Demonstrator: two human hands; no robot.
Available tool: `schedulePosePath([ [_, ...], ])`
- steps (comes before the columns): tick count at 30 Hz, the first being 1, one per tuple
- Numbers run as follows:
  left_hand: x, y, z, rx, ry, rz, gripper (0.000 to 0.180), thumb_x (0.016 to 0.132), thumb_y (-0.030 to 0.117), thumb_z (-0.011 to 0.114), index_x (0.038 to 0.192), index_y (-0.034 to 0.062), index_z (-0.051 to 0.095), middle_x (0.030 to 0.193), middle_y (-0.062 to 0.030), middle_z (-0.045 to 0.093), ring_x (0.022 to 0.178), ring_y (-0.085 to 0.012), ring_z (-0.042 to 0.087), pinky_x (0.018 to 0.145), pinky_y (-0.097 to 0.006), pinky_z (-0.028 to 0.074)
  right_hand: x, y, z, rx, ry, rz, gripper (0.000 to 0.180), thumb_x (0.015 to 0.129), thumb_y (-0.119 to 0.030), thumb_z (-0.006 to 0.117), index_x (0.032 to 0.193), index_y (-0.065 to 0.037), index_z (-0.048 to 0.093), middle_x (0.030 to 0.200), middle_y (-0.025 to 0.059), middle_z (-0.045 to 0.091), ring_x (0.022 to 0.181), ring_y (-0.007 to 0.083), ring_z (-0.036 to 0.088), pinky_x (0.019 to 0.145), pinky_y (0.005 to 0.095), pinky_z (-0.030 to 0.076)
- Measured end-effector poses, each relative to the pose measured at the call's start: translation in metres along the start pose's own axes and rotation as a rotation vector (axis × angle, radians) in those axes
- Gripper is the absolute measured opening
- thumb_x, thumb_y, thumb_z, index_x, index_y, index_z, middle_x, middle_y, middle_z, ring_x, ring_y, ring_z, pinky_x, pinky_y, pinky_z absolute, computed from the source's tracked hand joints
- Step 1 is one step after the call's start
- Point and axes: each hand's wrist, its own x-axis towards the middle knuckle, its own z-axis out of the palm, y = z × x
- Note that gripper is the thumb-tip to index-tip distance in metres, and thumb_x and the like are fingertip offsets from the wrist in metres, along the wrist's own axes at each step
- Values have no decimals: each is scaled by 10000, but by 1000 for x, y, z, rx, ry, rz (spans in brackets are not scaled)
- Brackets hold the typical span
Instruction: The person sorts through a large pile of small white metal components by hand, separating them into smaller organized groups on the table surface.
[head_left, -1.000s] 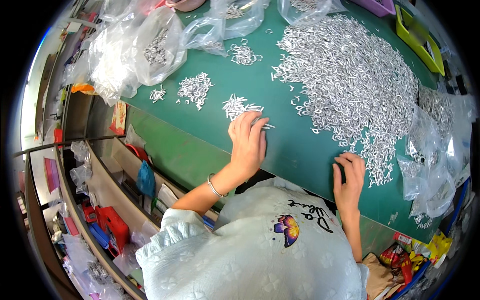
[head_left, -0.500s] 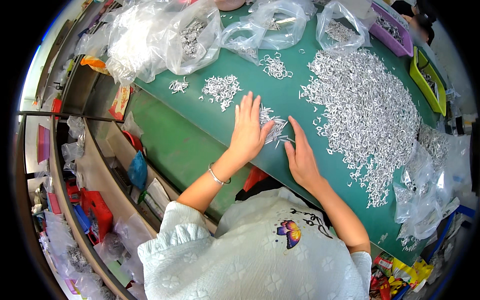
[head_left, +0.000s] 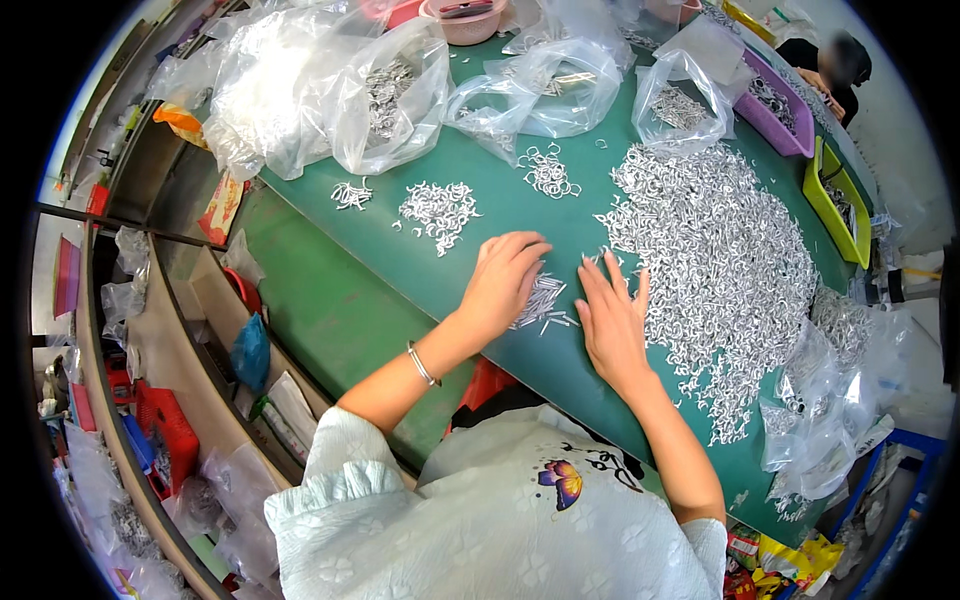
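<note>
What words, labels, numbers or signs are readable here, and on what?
None that I can quote reliably.
Pale shirt: dark script beside the butterfly, creased and slanted, not clearly readable.
Yellow package: print too small and blurred.
Red-and-cream packet: markings too small.

The table (head_left: 570, 225) is deep green, and the metal pieces (head_left: 720, 270) are all silvery. Shirt (head_left: 420, 550) is super pale mint with tone-on-tone flowers plus a purple-and-orange butterfly (head_left: 562, 484). Then there's a purple bin (head_left: 765, 118), lime green tub (head_left: 830, 222), blue bag (head_left: 250, 352).
</note>
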Motion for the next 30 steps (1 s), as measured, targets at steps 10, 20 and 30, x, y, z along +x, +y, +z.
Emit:
schedulePosePath([
  [10,39,6,28,65,-293,100,104,832,109,687,911,63,639,977,-50,562,961,-235,539,828,-372,381,-22,36,-15,-178,-19,126,400,924,-184,600,1297,-44,562,1412,79,490,1376,308,373,1114,625,184],
  [20,61,14,-12,-14,-531,198,94,836,85,673,917,58,633,961,-66,570,960,-261,543,809,-371,397,19,44,-18,-140,-39,14,449,894,-236,637,1316,-113,546,1398,79,482,1363,311,370,1112,574,250],
  [30,95,3,56,59,-226,137,273,815,75,697,1074,60,610,1065,-93,567,991,-301,544,871,-403,407,-31,67,-35,-271,155,304,231,871,-158,624,1087,-79,607,1251,88,543,1268,293,455,1103,598,208],
])
